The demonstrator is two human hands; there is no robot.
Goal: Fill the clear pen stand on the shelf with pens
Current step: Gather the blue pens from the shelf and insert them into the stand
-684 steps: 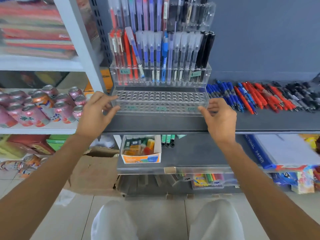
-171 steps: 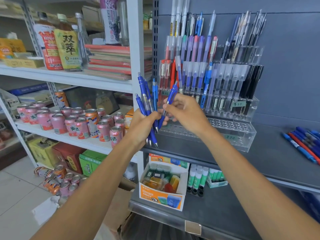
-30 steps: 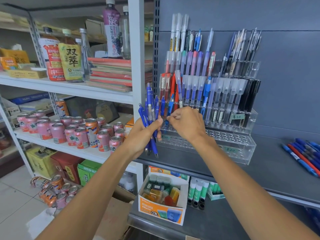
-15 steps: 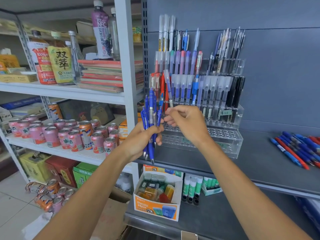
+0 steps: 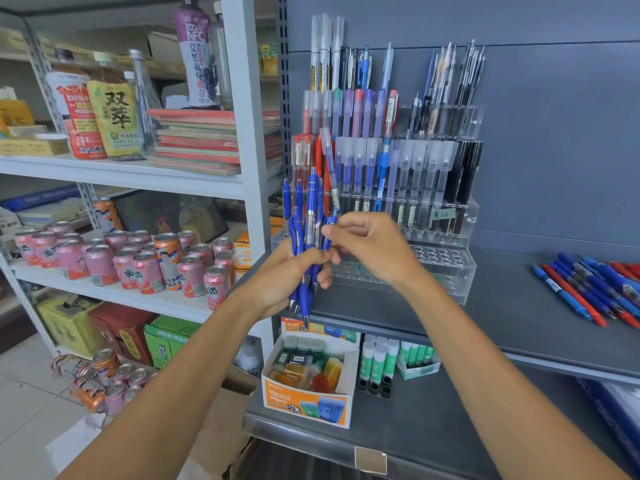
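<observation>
Stand [image 5: 440, 271], clear and stepped, sits on the grey shelf [image 5: 519, 323] against the back panel [image 5: 554, 133]. Its upper tiers hold upright pens [image 5: 363, 161], and its lowest front tier shows rows of holes. That tier's left end is hidden behind both hands. Loose pens [image 5: 595, 289] lie flat at the shelf's right, well apart from the stand and cut off by the frame edge. The left hand [image 5: 280, 282] clenches round a bunch [image 5: 310, 237] of blue pens in front of the stand's left end, long axes near upright, tips down, buttons up. They overlap, so their count is hard to tell. The right hand [image 5: 374, 247] pinches 1 blue pen [image 5: 328, 230] at the bunch's right edge between thumb and forefinger. Fingers hide most of it, and I cannot tell whether it is free of the bunch.
</observation>
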